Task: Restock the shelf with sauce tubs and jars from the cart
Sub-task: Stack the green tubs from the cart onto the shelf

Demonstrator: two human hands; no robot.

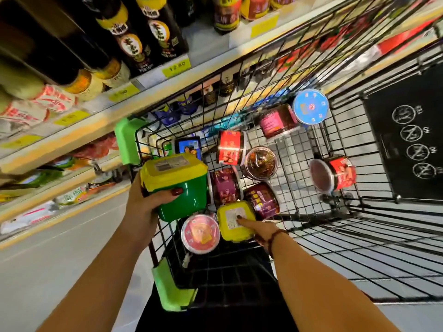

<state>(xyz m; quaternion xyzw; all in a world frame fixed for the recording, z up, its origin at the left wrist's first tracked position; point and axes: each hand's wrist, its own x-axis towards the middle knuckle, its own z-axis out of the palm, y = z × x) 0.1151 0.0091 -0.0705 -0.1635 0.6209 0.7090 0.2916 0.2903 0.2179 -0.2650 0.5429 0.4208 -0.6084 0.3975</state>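
Green tub [184, 195] with a yellow lid, clamped in the left hand [146, 207]. The thumb lies across the green side and the fingers wrap round the back. It's up over the cart's [299, 164] near-left corner. It's tilted: lid faces 11 o'clock, base points to 5, so its lid-to-base axis runs on that diagonal.

Second tub [236, 221], same yellow lid, sits in the cart at 5 o'clock from the held one, lid facing up at the camera. The right hand [260, 230] comes in from 4 o'clock with one fingertip on that lid. The other fingers are hidden, so I can't tell whether it's actually got hold of it.

Jars [231, 147] are scattered on the wire floor from 12 to 3 o'clock of the second tub, most lying on their sides. A pink-lidded pot [200, 232] touches it at 9. The shelf [96, 123] runs along the cart's 10 o'clock side, with dark bottles [143, 32] on it.
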